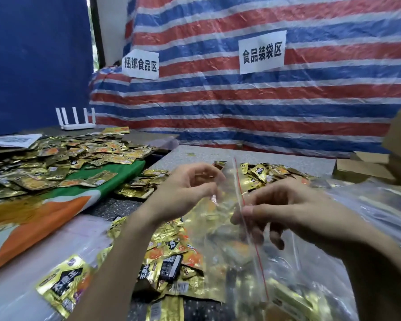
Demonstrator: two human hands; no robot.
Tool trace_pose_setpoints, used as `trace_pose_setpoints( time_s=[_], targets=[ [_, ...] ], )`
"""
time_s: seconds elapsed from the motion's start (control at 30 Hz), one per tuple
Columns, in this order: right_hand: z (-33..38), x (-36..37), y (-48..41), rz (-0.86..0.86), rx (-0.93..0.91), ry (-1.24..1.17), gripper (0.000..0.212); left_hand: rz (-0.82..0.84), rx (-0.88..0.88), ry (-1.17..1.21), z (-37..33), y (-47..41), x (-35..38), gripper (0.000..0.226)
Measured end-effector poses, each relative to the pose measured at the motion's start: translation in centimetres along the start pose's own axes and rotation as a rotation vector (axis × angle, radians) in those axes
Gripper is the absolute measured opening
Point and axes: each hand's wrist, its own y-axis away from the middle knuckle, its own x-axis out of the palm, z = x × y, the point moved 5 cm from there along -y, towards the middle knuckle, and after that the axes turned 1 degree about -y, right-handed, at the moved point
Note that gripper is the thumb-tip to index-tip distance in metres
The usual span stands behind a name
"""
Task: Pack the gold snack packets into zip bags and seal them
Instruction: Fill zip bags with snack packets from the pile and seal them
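Striped tarp [241, 100] bkgd, zip bag [227, 242] btwn L hand [190, 188] & R hand [294, 209], both hands pinch it

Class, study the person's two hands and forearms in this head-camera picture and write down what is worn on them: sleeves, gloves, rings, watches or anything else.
Nothing is worn. The left hand and the right hand are bare, without gloves, and no ring shows on any visible finger. The left forearm and right forearm are uncovered up to the frame's edge: no sleeve, watch or bracelet appears.

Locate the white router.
In the head view, the white router stands far left, behind the gold packet pile, in front of the blue tarp.
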Motion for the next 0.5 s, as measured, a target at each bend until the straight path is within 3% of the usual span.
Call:
trace_pose_setpoints(
  time_s=[0.1,0.17,0.3,0.37,0.5],
  targets=[
    [-0.2,-0.1,-0.5,-0.058,0.011,-0.074,0.029,-0.153,0.084,-0.309,-0.7,0.3,-0.9,0.021],
    [-0.3,-0.2,-0.7,-0.114,0.021,-0.076,0.027,-0.195,0.112,-0.229,-1.7,0.8,-1.6,0.008],
    [-0.3,0.0,-1.0,-0.225,0.016,-0.049,0.033,0.137,0.050,-0.098,-2.4,1.8,-0.1,0.037],
    [-0.2,0.2,-1.1,-0.252,-0.006,-0.058,0.037,0.279,0.025,-0.076,-2.3,2.1,0.9,0.033],
    [-0.1,0.7,-1.3,-0.246,-0.011,-0.088,0.041,0.307,0.023,0.100,-2.1,1.9,1.0,0.011]
  ],
)
